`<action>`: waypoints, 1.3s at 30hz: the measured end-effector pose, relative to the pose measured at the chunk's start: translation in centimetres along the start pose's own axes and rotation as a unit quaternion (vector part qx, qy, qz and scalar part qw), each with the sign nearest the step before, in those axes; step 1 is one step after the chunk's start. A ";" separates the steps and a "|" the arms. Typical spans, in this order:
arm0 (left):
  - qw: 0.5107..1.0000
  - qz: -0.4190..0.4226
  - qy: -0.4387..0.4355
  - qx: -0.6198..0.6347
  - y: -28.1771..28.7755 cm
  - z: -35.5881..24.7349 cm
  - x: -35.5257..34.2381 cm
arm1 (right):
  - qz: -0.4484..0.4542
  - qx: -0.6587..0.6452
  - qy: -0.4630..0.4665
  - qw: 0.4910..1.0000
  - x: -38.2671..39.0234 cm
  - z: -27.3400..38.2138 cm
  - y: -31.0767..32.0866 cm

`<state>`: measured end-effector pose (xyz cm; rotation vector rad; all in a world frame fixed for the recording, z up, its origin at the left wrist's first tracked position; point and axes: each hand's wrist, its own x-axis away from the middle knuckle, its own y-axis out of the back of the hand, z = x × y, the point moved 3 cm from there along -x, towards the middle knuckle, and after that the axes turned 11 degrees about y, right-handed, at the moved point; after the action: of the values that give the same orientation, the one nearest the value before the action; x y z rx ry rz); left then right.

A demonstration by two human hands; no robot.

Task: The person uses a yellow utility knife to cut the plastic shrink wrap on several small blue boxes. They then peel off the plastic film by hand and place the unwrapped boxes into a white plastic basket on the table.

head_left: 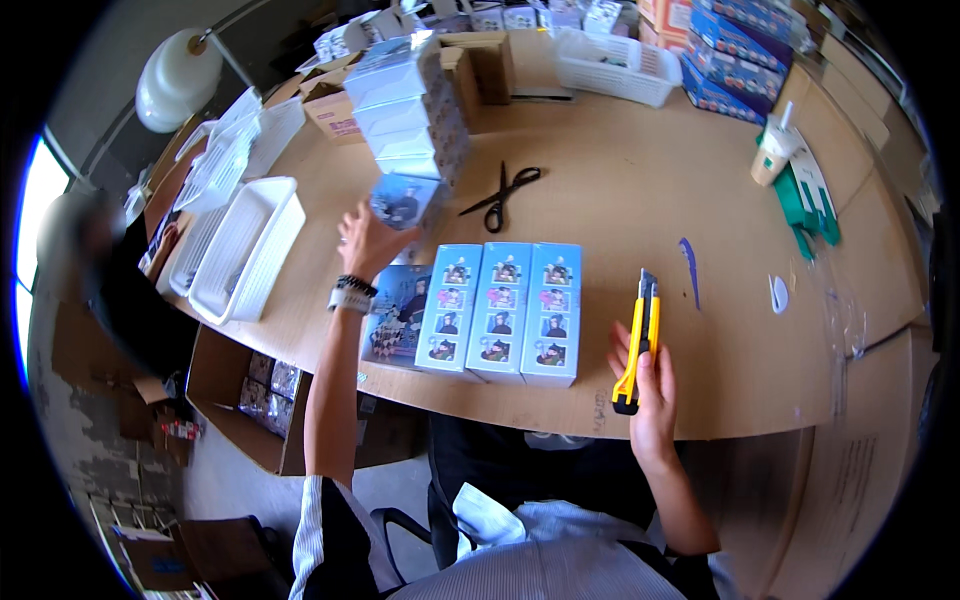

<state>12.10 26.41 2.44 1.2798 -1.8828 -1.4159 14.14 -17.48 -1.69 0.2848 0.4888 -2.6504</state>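
On table edge, right hand (650, 385) w/ yellow cutter (638, 340), blade up

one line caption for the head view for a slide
Seated person's left hand lifts a small blue box while the right hand grips a yellow utility knife.

A matt, smooth wooden table (640, 170) carries glossy printed cardboard: three pale blue boxes (500, 310) lying between the two hands, and a similar glossy box (405, 203) gripped in the left hand (368, 243), which wears a beaded wristband (355, 285). The right hand (650, 385) grips a yellow plastic utility knife (640, 340) with a dull metal blade end. Beyond the left hand lie black-handled scissors (500, 197); to its left sit white ribbed plastic baskets (245, 250). Below it stands a rough brown cardboard carton (215, 375).
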 end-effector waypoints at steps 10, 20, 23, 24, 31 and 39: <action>0.914 -0.201 -0.351 0.028 14.1 -12.0 16.7 | -0.034 -0.086 0.077 0.993 -1.1 3.2 2.1; 0.903 -0.070 -0.421 -0.056 6.1 -19.0 34.2 | -0.180 0.021 0.061 0.981 1.1 4.6 8.4; 0.879 -0.107 -0.443 -0.143 2.5 -18.4 35.7 | -0.153 0.080 0.043 0.984 1.5 4.4 10.1; 0.867 -0.106 -0.467 -0.138 1.6 -17.8 36.6 | -0.155 0.079 0.044 0.984 1.6 4.5 10.5; 0.820 -0.016 -0.571 -0.024 3.4 -16.1 38.6 | -0.135 0.195 0.064 0.969 1.3 6.5 11.8; 0.877 0.067 -0.476 -0.020 1.7 -17.4 35.2 | 0.010 0.425 0.013 0.905 -0.5 13.9 11.3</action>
<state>8.86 -12.65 4.54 0.3735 -2.4160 -2.2235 17.92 -32.17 7.83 0.5661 -0.7013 -2.6785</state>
